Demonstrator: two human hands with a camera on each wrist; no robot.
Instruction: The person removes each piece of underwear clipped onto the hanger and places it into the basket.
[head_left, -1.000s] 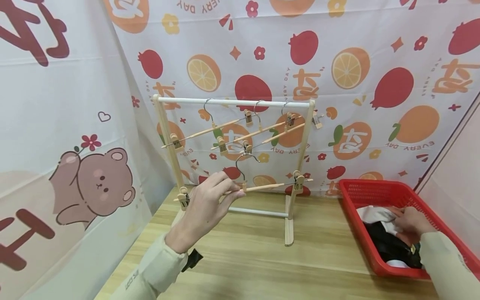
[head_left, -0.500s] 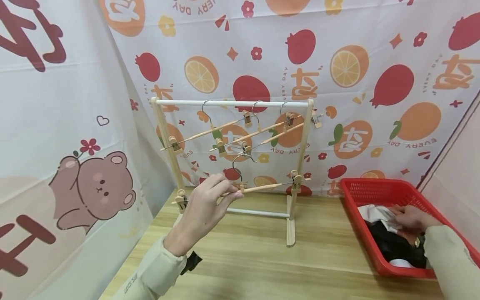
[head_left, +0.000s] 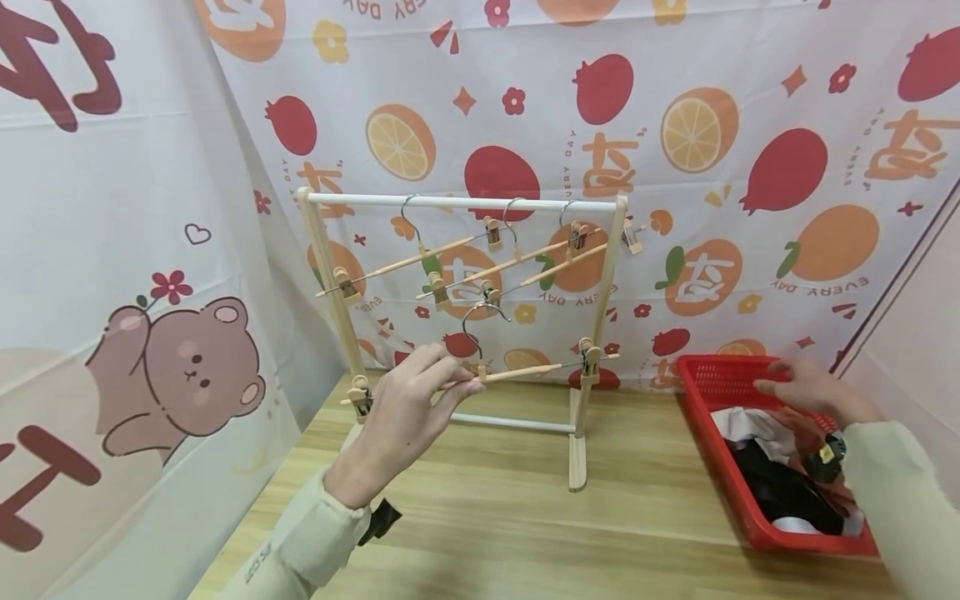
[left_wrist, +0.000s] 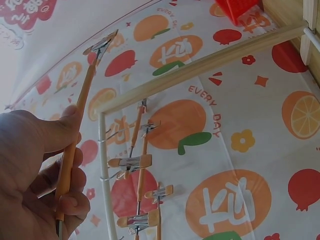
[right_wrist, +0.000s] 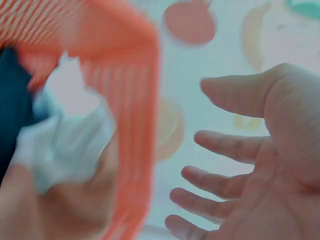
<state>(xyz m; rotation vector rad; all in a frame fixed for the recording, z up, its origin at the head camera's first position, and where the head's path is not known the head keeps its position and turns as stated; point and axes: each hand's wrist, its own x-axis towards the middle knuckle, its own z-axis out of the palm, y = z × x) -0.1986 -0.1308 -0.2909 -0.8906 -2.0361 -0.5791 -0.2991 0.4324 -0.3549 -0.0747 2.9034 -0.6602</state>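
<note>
My left hand (head_left: 405, 421) grips a clip hanger (head_left: 528, 372) by its wooden bar, left of the hook. The hanger has a metal hook pointing up and a clip at each end. In the left wrist view, the fingers curl round the hanger bar (left_wrist: 85, 90). My right hand (head_left: 813, 392) is above the back of a red basket (head_left: 723, 479), with nothing in it. The right wrist view shows its fingers (right_wrist: 225, 145) spread and the thumb apart. Inside the basket lie a white cloth (head_left: 757, 427), a black cloth (head_left: 776, 483) and a brownish cloth (head_left: 804, 429).
A small wooden rack (head_left: 465, 202) with a white top bar stands on the wood-grain table (head_left: 480, 508). Three more clip hangers hang from that bar, including one at the left (head_left: 397, 264). A fruit-print curtain (head_left: 442, 75) forms the backdrop.
My right hand has come up off the cloths in the basket, towards its back, and the fingers have let go. My left hand keeps holding the hanger in nearly the same place.
</note>
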